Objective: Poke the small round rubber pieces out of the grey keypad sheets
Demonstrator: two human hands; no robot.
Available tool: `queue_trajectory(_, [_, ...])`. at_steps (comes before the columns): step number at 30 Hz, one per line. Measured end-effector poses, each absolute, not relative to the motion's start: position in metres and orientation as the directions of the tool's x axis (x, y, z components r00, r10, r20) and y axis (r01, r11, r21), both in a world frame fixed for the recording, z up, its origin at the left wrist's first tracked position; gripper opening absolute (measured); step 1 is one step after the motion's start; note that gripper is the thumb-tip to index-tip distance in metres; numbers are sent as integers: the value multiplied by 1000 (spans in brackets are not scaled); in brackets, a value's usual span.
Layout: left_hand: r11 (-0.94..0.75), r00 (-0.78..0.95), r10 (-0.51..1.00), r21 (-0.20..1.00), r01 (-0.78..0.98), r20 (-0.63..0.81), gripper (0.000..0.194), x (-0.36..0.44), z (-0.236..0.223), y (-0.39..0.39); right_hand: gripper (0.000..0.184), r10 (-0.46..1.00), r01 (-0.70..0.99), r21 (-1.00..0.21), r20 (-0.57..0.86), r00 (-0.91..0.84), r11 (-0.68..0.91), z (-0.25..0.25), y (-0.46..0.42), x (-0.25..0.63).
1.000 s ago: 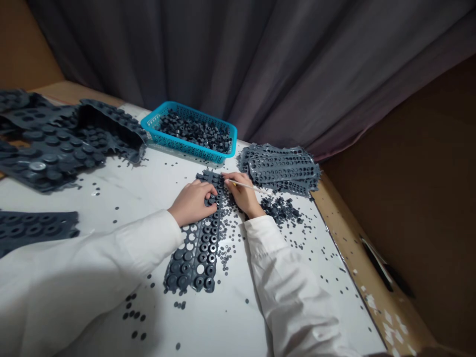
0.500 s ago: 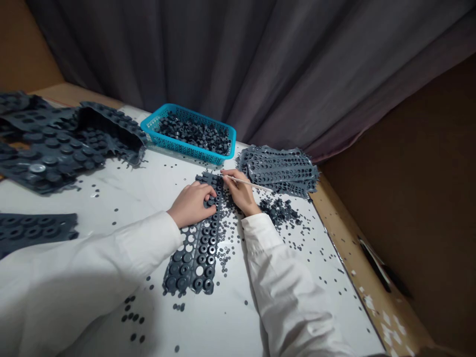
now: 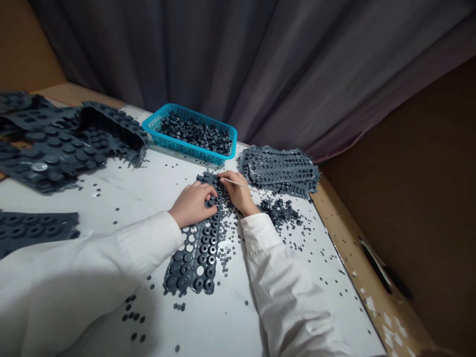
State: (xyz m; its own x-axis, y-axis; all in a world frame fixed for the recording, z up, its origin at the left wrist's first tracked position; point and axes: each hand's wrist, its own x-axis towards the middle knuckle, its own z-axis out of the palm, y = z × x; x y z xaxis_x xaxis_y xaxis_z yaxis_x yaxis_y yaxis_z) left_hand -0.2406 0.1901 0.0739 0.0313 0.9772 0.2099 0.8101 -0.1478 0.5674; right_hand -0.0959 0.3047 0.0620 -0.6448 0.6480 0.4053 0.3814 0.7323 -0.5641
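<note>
A dark grey rubber sheet (image 3: 193,260) with rows of round moulded parts lies lengthwise on the white table, several of its holes showing white through. My left hand (image 3: 195,202) rests on the sheet's middle, its fingers curled onto the moulded parts and gripping there. Against the sheet's far right edge is my right hand (image 3: 238,192), closed round a thin white stick (image 3: 243,185). The stick slants from the fingertips down to the right; its working tip is hidden at the fingers. Small dark discs (image 3: 226,233) lie scattered just right of the sheet.
A blue plastic basket (image 3: 188,148) of small dark rubber pieces stands behind my hands. Punched-out sheets (image 3: 278,171) are stacked at the right, near a heap of loose pieces (image 3: 280,212). More moulded sheets (image 3: 55,148) pile up at the left. A dark curtain (image 3: 208,59) hangs behind.
My right hand has shifted slightly left at the sheet's far edge, and the stick has tilted a little. My left hand stays in place on the sheet.
</note>
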Motion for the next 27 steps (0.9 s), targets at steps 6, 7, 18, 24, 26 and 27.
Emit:
queue_trajectory(6, [-149,32,977,570,808,211,19,-241,73,190,23,748,588,-465,448,-489,662,65,306,-97])
queue_trajectory(7, [-151,34,977,571,807,211,19,-241,73,190,23,744,544,-509,460,-484,668,66,306,-96])
queue_trajectory(18, [-159,37,976,580,799,216,19,-242,73,189,22,640,239,-701,388,-663,672,64,299,-89])
queue_trajectory(24, [-158,35,975,584,796,217,19,-241,75,189,23,591,244,-618,451,-669,748,63,298,-90])
queue_trajectory(26, [-159,35,975,583,797,219,18,-241,76,189,24,567,265,-560,478,-671,785,60,298,-90])
queue_trajectory(27, [-159,35,975,582,798,219,18,-241,76,189,24,558,281,-529,488,-671,800,59,298,-90])
